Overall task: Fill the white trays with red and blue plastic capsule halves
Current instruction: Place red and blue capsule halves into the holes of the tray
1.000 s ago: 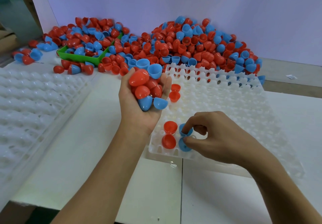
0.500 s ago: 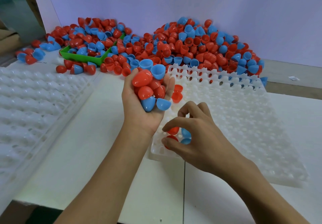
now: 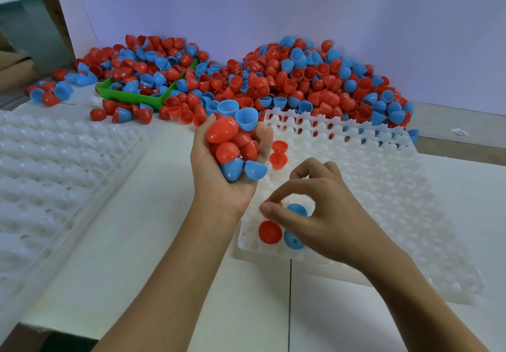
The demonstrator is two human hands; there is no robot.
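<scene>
Red capsule half (image 3: 272, 203) pinched between right-hand fingers (image 3: 276, 211); left fingers (image 3: 267, 143) cupping a heap.

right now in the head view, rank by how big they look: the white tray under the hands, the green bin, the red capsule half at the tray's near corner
1. white tray
2. green bin, though it is farther back and partly buried
3. red capsule half

One head-worn wide-angle view looks forward and down, close over the white bench (image 3: 115, 256), with the lilac back wall (image 3: 301, 4) at 12 o'clock.
</scene>
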